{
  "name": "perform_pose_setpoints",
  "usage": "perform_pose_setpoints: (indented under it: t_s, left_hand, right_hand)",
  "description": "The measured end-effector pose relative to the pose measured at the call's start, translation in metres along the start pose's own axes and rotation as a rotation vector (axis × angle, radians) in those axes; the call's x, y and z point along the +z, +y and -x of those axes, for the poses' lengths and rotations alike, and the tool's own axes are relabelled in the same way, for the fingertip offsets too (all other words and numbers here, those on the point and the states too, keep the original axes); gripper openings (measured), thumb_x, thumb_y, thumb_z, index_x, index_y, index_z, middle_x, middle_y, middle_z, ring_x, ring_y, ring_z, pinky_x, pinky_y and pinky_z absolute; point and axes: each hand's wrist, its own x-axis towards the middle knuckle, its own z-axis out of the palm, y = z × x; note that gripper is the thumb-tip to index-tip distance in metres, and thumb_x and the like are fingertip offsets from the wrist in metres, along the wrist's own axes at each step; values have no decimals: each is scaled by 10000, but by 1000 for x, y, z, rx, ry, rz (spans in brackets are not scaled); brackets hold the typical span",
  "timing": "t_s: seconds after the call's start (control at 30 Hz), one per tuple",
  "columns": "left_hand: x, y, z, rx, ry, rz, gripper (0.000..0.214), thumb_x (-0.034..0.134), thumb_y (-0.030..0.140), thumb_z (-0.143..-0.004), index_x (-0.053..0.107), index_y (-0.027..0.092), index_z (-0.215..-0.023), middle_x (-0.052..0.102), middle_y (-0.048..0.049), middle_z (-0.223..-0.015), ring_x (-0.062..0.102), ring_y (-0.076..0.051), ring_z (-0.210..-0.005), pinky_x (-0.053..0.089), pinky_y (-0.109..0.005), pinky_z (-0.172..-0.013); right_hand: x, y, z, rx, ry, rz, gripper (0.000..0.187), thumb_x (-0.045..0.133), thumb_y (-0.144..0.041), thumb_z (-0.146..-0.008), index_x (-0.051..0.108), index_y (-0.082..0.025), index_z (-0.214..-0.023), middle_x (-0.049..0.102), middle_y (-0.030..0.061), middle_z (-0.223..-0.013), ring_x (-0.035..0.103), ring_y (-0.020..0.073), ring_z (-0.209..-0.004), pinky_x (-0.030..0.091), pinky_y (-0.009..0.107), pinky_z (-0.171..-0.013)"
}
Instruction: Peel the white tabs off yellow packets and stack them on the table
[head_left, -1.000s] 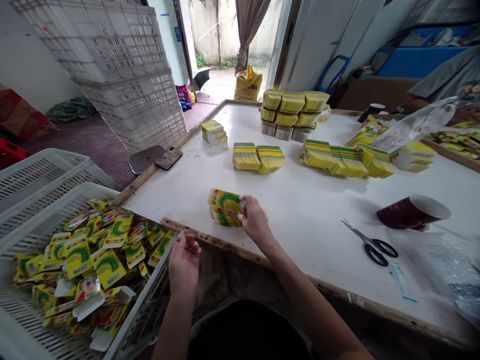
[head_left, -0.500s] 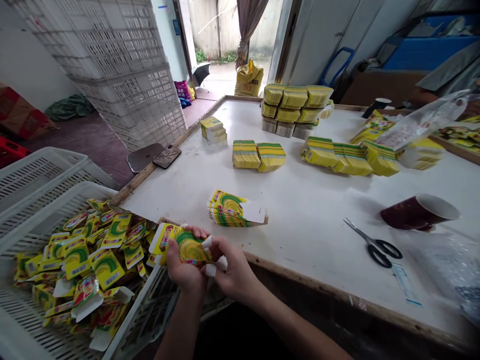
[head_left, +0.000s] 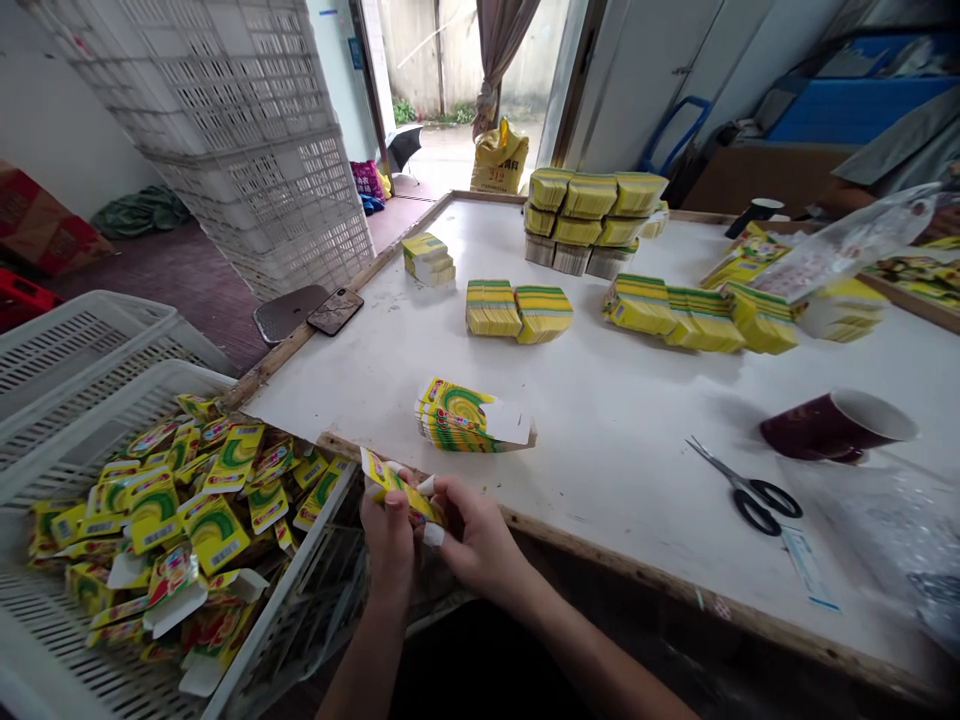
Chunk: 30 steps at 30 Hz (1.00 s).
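Over the table's front edge, my left hand [head_left: 391, 532] is closed round a small yellow-and-green printed carton [head_left: 403, 492] with a white flap at its upper end. My right hand [head_left: 469, 525], white covers on some fingertips, grips the carton's other end. The carton is tilted, and the fingers hide part of it. Just beyond my hands lies a fanned stack of flat cartons [head_left: 457, 418] on the white table [head_left: 615, 400]. To the left, a white plastic crate [head_left: 277, 600] holds a heap of loose cartons [head_left: 214, 530].
Bundled cartons [head_left: 517, 310] stand in rows mid-table, with a taller stack [head_left: 581, 215] behind. At right are scissors [head_left: 742, 485], a maroon mug [head_left: 832, 425] and clear plastic [head_left: 885, 530]. A phone [head_left: 335, 311] rests at the left edge. Tall crates [head_left: 247, 130] rise behind; another person's arm [head_left: 862, 195] shows far right.
Both hands have turned the carton, so its broad printed face now shows more edge-on. My left hand has shifted slightly right, away from the crate.
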Motion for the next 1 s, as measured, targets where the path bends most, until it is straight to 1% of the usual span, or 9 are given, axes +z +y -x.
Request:
perform_pose_setpoints:
  t_s: [0.17,0.37,0.47,0.53,0.63,0.7,0.8,0.9,1.0]
  left_hand:
    - [-2,6,-2,19,-4,77,695,646,844,-545,615,181,-750,588,8,-673,566,-142,-591,483,-238,-535]
    - [7,9,0,-2,118,152,377,767,528,-718,672,173,-800,710,7,-728,649,-142,-624,522,-245,-617]
    - [1,18,-6,11,85,157,407,767,552,-707,688,166,-814,714,-11,-759,662,-161,-691,530,-260,-663]
    - [-9,30,-12,61,52,137,496,719,632,-715,698,166,-884,716,-36,-842,660,-172,-770,527,-264,-705]
    - [-24,50,-18,253,-61,-39,605,635,694,-753,679,174,-1060,699,-83,-1031,650,-203,-925,517,-295,-810]
    - [-28,58,-18,359,-217,-279,701,728,654,-687,618,185,-1197,647,-112,-1200,603,-269,-1124,474,-363,-957]
    - [-22,59,-14,268,-506,-658,890,883,503,-537,527,208,-1298,620,-110,-1252,581,-326,-1170,457,-431,-990]
    - [-11,48,-9,111,-618,-823,655,803,432,-674,528,200,-1221,689,-65,-1043,663,-264,-940,527,-381,-824]
    - [-5,38,-1,140,-582,-839,533,748,384,-725,505,189,-1157,689,-41,-938,663,-225,-835,537,-333,-746]
  right_hand:
    - [1,-4,0,-96,24,127,157,572,-134,-837,630,-179,-975,639,10,-813,568,159,-708,431,250,-654]
    - [-16,0,-7,-147,58,192,177,547,-119,-869,706,-180,-918,708,27,-792,641,171,-710,470,251,-652]
    - [-32,-1,-8,-186,62,198,214,559,-118,-869,717,-192,-993,729,42,-869,664,181,-768,503,266,-693]
    - [-47,-5,-10,-261,109,321,264,536,-91,-881,716,-202,-1039,725,65,-939,655,197,-837,513,297,-740]
    - [-63,-17,-12,-475,156,660,261,520,-92,-929,731,-230,-995,715,61,-891,602,210,-848,490,366,-819]
    - [-64,-23,-12,-593,88,755,223,536,-127,-950,727,-242,-972,714,34,-862,588,204,-871,435,427,-963]
    - [-58,-26,-10,-676,-34,720,166,569,-179,-952,706,-262,-994,708,2,-878,591,199,-982,276,468,-1149]
    - [-53,-21,-7,-570,53,574,281,585,-178,-919,640,-270,-1179,661,56,-1157,520,242,-1204,248,501,-1175]
    - [-52,-15,-6,-280,227,242,559,612,-278,-884,442,-221,-1413,476,132,-1439,416,289,-1352,328,500,-1140]
